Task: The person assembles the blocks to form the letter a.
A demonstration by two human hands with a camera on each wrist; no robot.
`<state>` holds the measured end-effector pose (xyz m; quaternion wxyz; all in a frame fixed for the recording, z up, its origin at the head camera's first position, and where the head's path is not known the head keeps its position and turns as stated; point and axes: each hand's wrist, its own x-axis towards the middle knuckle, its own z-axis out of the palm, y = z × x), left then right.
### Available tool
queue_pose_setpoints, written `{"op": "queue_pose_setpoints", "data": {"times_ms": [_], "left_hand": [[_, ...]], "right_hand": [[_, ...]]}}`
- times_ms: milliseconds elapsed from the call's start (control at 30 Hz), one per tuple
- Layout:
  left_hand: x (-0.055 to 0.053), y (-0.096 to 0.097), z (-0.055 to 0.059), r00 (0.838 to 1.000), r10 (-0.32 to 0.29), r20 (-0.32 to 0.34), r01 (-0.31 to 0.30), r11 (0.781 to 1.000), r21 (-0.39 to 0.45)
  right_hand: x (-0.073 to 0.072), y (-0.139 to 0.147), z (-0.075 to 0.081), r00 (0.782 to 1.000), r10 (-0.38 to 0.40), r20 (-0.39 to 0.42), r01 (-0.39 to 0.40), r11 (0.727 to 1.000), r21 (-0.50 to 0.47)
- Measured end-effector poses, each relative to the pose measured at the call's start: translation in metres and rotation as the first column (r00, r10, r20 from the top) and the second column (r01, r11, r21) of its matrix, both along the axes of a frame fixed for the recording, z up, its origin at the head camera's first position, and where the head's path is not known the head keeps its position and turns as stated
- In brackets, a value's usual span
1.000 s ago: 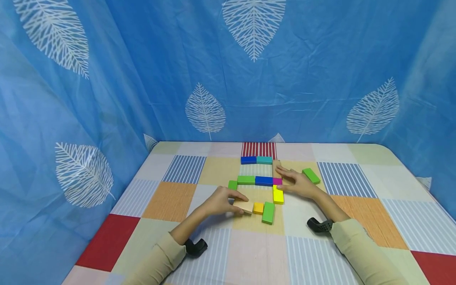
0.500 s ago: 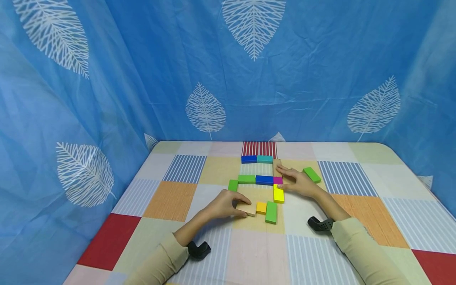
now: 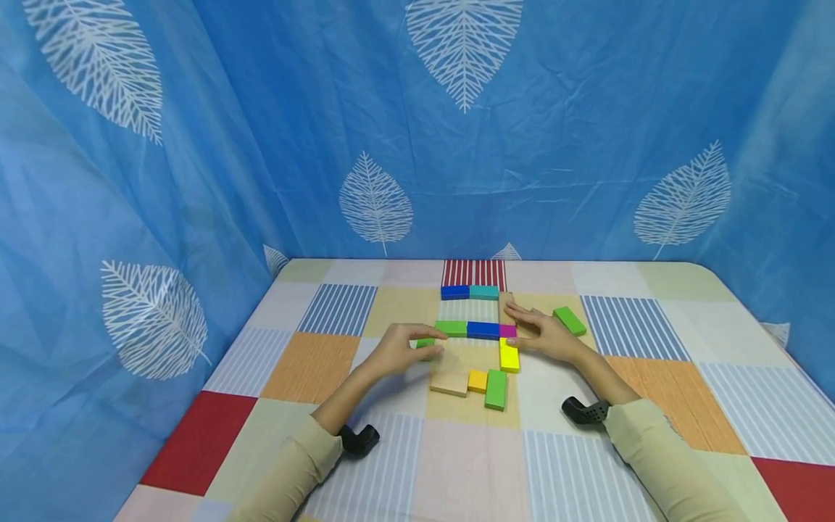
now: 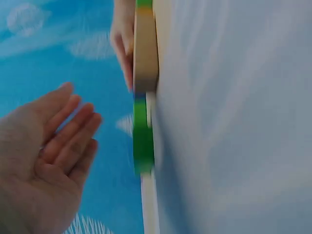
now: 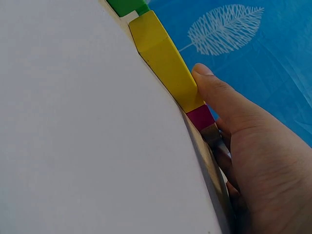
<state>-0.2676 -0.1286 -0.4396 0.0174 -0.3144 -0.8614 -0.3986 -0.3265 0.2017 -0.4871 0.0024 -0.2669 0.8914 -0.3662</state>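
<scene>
The left hand [image 3: 398, 351] holds nothing. Its fingers are loose and bent a bit, with a gap to the thumb. The left green block [image 3: 425, 343] shows in that gap as seen from above, but the left side view shows it apart from the hand. It lies flat on the counter [image 3: 470, 464], and its long way seems to point away from the person. The left hand is much nearer to it than the right hand [image 3: 548, 337].

The right hand's fingers are spread out, not clenched. They rest on the far wood block [image 3: 505, 299], and the thumb touches the yellow block [image 3: 509, 359]. The pink block [image 3: 507, 330] sits between those two.

Just beside the left green block, on its far right, is the mid green block [image 3: 451, 329], touching the mid blue block [image 3: 483, 330]. The near wood block [image 3: 449, 380] is on the person's side, so those two leave less room there. The orange block [image 3: 478, 381] is next to it.
</scene>
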Motion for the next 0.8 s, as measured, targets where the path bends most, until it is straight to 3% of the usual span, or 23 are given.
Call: {"op": "queue_pose_setpoints", "data": {"times_ms": [133, 300, 433, 500, 700, 800], "left_hand": [[-0.015, -0.016, 0.001, 0.999, 0.020, 0.040, -0.024, 0.996, 0.084], [-0.021, -0.033, -0.002, 0.985, -0.083, 0.153, 0.057, 0.984, 0.167], [-0.031, -0.041, -0.023, 0.983, -0.100, 0.153, 0.085, 0.991, 0.101], [-0.034, -0.042, -0.028, 0.986, -0.091, 0.142, 0.081, 0.994, 0.075], [-0.021, -0.036, -0.005, 0.984, -0.096, 0.149, 0.092, 0.995, 0.036], [-0.020, -0.035, -0.004, 0.985, -0.105, 0.140, 0.101, 0.994, 0.032]], "right_hand": [[0.000, -0.001, -0.001, 1.000, 0.001, 0.002, -0.001, 1.000, -0.008], [0.002, -0.003, -0.004, 1.000, 0.013, 0.014, -0.013, 1.000, -0.007], [0.002, -0.003, -0.006, 1.000, 0.011, 0.008, -0.011, 1.000, -0.004], [0.002, -0.002, -0.005, 1.000, 0.007, 0.003, -0.007, 1.000, -0.003], [0.000, 0.000, -0.002, 1.000, 0.004, 0.000, -0.004, 1.000, 0.003], [0.000, 0.000, -0.001, 1.000, 0.004, -0.001, -0.004, 1.000, 0.002]]}}
